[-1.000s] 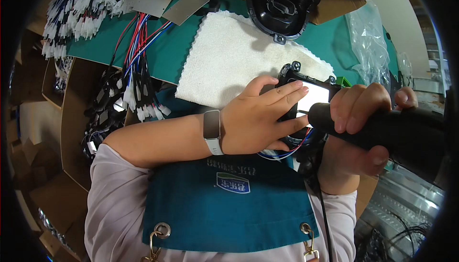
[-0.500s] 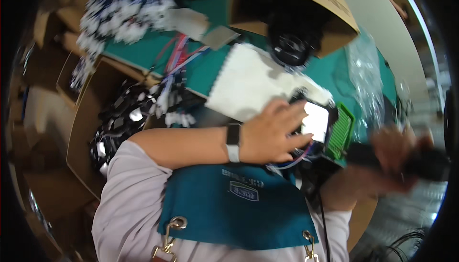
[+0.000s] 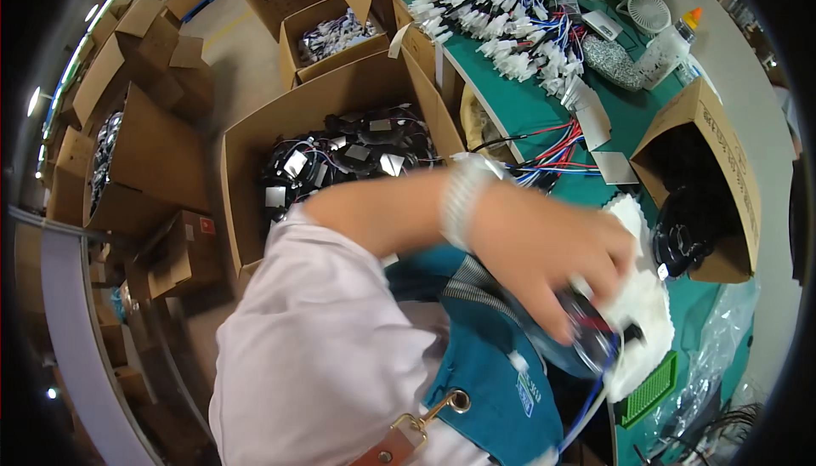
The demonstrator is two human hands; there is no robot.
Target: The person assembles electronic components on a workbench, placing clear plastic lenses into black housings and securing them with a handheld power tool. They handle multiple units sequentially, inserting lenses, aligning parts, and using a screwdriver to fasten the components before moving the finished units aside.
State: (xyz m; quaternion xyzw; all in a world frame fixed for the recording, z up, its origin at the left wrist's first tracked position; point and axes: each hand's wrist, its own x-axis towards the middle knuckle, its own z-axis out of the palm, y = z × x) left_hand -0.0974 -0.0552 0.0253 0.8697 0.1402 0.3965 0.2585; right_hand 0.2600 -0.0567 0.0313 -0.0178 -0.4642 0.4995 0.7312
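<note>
The left hand (image 3: 552, 249) clasps a dark part (image 3: 595, 338), wires (image 3: 585, 415) trailing away from the wrist, long axis too blurred to tell. Past the worktop's (image 3: 472, 71) left edge, a carton (image 3: 340, 96) holds black units (image 3: 361, 151).

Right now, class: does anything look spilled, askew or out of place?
Mildly odd: the carton on the green table lies on its side, a black housing at its mouth, unlike the upright box nearby. Nothing looks spilled. The wired part in the left hand is too blurred to judge.
</note>
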